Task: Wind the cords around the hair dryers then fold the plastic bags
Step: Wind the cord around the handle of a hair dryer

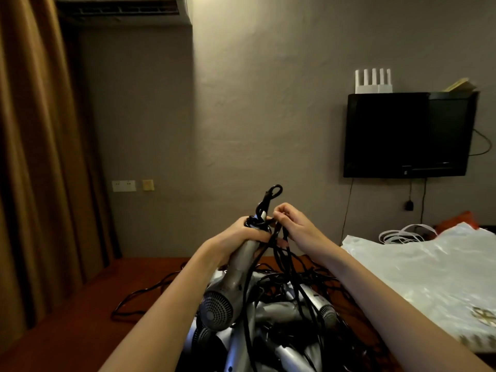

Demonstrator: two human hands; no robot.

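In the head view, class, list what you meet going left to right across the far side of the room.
Curtain → air conditioner → wall sockets → television. Nearer, the left hand and right hand overlap this span.

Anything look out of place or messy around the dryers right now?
Yes. Below the held hair dryer, the pile of dryers is knotted in loose black cords, and one cord trails off onto the floor at left.
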